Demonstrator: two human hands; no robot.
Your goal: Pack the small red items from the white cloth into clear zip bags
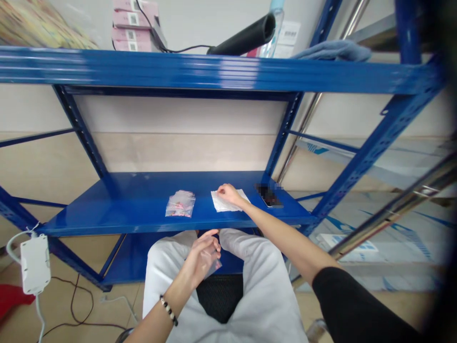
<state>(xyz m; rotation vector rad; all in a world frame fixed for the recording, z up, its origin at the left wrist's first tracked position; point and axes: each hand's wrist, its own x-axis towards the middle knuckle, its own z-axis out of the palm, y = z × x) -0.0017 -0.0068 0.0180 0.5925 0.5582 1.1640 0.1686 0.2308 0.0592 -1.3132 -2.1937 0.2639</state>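
Observation:
My left hand (203, 255) is above my lap, its fingers curled around a small clear plastic bag (214, 267) with a spot of pink at its lower end. My right hand (230, 193) is over a white sheet (222, 205) on the blue shelf, fingertips pinched together close to its surface. What sits between those fingertips is too small to make out. To the left of the sheet lies a pile of clear zip bags (181, 202) with small pink pieces in them.
A dark phone (269, 196) lies right of the sheet on the blue shelf (135, 188). Overhead runs an upper shelf beam (178, 69) with pink boxes (132, 33), a black tube (246, 35) and a blue cloth (335, 51). A white power strip (35, 264) hangs at the left.

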